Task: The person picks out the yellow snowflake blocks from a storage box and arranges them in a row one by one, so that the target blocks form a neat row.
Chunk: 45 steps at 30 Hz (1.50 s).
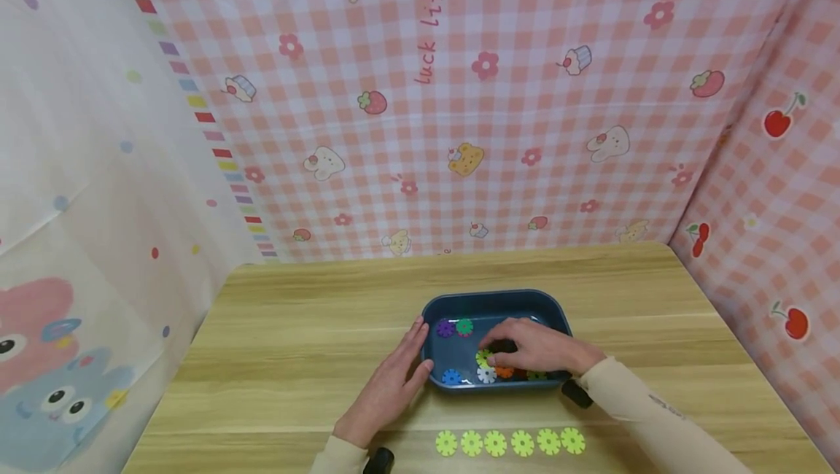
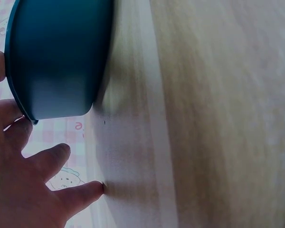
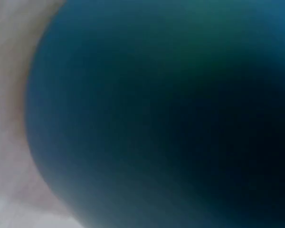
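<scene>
A dark blue tray (image 1: 495, 302) stands on the wooden table with several notched plastic discs in it. My left hand (image 1: 390, 384) rests against the tray's left end, its fingers spread and fairly straight at the rim. Inside the tray, my right hand (image 1: 534, 345) has thumb and index finger curled at a yellow-green notched disc (image 1: 483, 358), pinching it. Close by lie a white disc (image 1: 486, 375) and an orange disc (image 1: 504, 372), partly under that hand. The right wrist view is blurred and filled by the tray wall (image 3: 109, 118).
Purple (image 1: 445, 328) and green (image 1: 464, 326) discs lie at the tray's left back, a blue disc (image 1: 451, 376) at its left front. In front of the tray, several yellow-green discs (image 1: 495, 443) form a row. Patterned cloth (image 1: 459, 117) hangs behind the table (image 1: 315, 328).
</scene>
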Tool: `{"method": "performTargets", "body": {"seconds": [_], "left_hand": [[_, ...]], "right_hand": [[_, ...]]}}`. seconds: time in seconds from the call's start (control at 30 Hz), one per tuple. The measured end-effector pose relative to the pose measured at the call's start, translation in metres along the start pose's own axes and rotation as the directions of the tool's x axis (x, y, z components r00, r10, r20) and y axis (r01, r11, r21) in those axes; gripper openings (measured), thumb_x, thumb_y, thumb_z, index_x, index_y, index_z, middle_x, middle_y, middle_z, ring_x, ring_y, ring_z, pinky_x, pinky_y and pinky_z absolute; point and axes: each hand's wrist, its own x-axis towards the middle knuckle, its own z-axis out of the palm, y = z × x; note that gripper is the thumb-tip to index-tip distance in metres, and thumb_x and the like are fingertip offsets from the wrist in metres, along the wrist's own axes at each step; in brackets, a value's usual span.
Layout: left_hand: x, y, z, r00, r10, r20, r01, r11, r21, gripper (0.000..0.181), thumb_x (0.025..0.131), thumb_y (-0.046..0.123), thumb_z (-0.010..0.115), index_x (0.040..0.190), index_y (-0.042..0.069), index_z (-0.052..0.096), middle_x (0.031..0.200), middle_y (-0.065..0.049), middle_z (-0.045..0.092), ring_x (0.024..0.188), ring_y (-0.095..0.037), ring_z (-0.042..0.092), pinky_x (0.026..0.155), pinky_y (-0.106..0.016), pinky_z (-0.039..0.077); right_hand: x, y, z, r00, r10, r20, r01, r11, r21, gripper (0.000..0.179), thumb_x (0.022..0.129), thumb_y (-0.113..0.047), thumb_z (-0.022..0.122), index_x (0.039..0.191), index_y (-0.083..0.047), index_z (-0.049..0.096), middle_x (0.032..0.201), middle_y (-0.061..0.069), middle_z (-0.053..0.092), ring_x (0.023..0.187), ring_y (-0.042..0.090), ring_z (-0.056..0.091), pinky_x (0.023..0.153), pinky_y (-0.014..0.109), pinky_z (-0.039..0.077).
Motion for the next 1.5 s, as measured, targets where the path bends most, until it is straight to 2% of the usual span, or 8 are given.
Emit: {"method": "performTargets", "body": {"seconds": [0.2,0.33,0.47,0.57,0.8,1.13,1.37,1.5], "left_hand": [[0.000,0.000,-0.002,1.000,0.001,0.000,-0.001,1.000,0.007,0.061,0.111,0.036,0.047,0.164,0.011,0.029,0.173,0.002,0.017,0.156,-0.025,0.024,0.122,-0.053,0.030],[-0.001,-0.001,-0.002,1.000,0.003,0.003,-0.003,1.000,0.009,0.062,0.111,0.038,0.046,0.165,0.012,0.029,0.173,0.003,0.017,0.156,-0.025,0.024,0.122,-0.053,0.030],[0.000,-0.001,-0.002,1.000,0.011,0.003,-0.011,1.000,0.008,0.062,0.112,0.041,0.044,0.165,0.013,0.028,0.173,0.003,0.016,0.155,-0.025,0.024,0.122,-0.053,0.030],[0.000,-0.001,-0.001,1.000,0.015,0.005,-0.015,1.000,0.011,0.063,0.112,0.041,0.044,0.165,0.013,0.028,0.173,0.003,0.016,0.155,-0.026,0.025,0.122,-0.053,0.030],[0.001,0.002,-0.001,1.000,0.003,-0.003,-0.003,1.000,0.000,0.061,0.111,0.033,0.048,0.165,0.013,0.027,0.173,0.003,0.015,0.155,-0.026,0.025,0.122,-0.054,0.030],[0.001,0.002,-0.002,1.000,-0.026,0.017,0.026,1.000,0.000,0.060,0.112,0.032,0.048,0.165,0.013,0.027,0.173,0.003,0.015,0.156,-0.026,0.024,0.122,-0.055,0.030],[0.000,0.003,-0.003,1.000,-0.022,0.020,0.022,1.000,-0.003,0.060,0.111,0.031,0.048,0.165,0.012,0.028,0.173,0.002,0.016,0.156,-0.026,0.024,0.122,-0.054,0.030],[0.000,0.003,-0.003,1.000,-0.017,0.018,0.018,1.000,-0.006,0.061,0.111,0.031,0.048,0.165,0.012,0.028,0.173,0.002,0.016,0.156,-0.026,0.024,0.122,-0.055,0.030]], "right_hand": [[0.009,0.003,0.005,0.999,-0.028,-0.017,0.026,0.996,-0.085,0.031,0.097,-0.021,0.075,0.127,-0.016,0.073,0.126,-0.007,0.068,0.123,0.019,0.060,0.108,0.049,0.049],[0.013,0.004,0.011,0.999,-0.037,-0.002,0.037,0.987,-0.154,0.035,0.095,-0.023,0.077,0.129,-0.016,0.073,0.129,-0.006,0.065,0.125,0.020,0.058,0.109,0.047,0.049],[0.014,0.003,0.014,0.999,-0.033,0.001,0.032,0.980,-0.197,0.036,0.095,-0.025,0.078,0.130,-0.015,0.073,0.127,-0.004,0.062,0.121,0.019,0.057,0.105,0.043,0.052],[0.012,0.003,0.015,0.999,-0.033,-0.003,0.032,0.979,-0.203,0.035,0.095,-0.024,0.078,0.128,-0.014,0.074,0.123,-0.004,0.060,0.116,0.016,0.057,0.101,0.040,0.053],[0.013,0.003,0.015,0.995,-0.095,-0.038,0.086,0.975,-0.207,0.029,0.092,-0.019,0.081,0.119,-0.011,0.076,0.113,-0.004,0.062,0.102,0.010,0.056,0.089,0.033,0.055],[0.017,0.002,0.018,0.997,-0.077,-0.016,0.072,0.977,-0.200,0.023,0.090,-0.020,0.081,0.112,-0.015,0.074,0.112,-0.006,0.063,0.101,0.010,0.056,0.092,0.034,0.055],[0.017,0.003,0.019,0.997,-0.081,-0.009,0.078,0.977,-0.199,0.031,0.090,-0.022,0.082,0.118,-0.015,0.073,0.115,-0.004,0.064,0.105,0.011,0.058,0.096,0.038,0.055],[0.016,0.003,0.019,0.997,-0.082,-0.003,0.080,0.979,-0.188,0.028,0.090,-0.023,0.082,0.117,-0.016,0.074,0.113,-0.006,0.063,0.102,0.010,0.056,0.094,0.036,0.055]]}}
